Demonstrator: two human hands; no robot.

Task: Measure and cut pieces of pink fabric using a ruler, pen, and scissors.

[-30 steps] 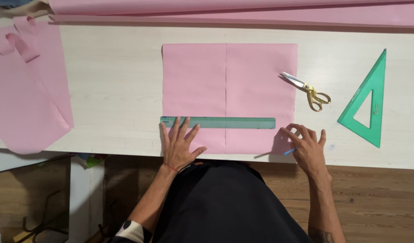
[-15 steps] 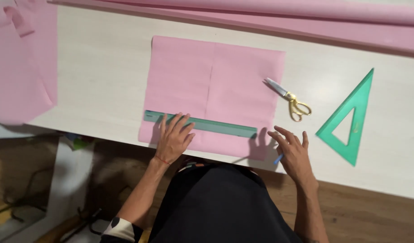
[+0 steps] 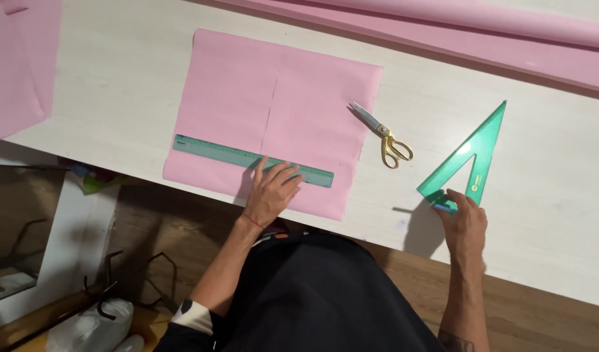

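Spanning most of the frame, the pale wooden table (image 3: 117,85) carries long pink rolled sheets (image 3: 442,26) along its upper edge and more pink paper (image 3: 16,65) at the upper left. A rectangular pink sheet (image 3: 280,98) lies at centre, a thin line down its middle. Across its lower part rests a green ruler (image 3: 214,153), pinned near its right end by the left hand (image 3: 273,190), fingers spread flat and apart. At the right, a green set square (image 3: 478,153) lies on the table; the right hand (image 3: 465,225) touches its lower corner, fingers curled round a small blue pen (image 3: 444,208). Gold-handled scissors (image 3: 384,133) lie shut between sheet and set square. No containers are in view.
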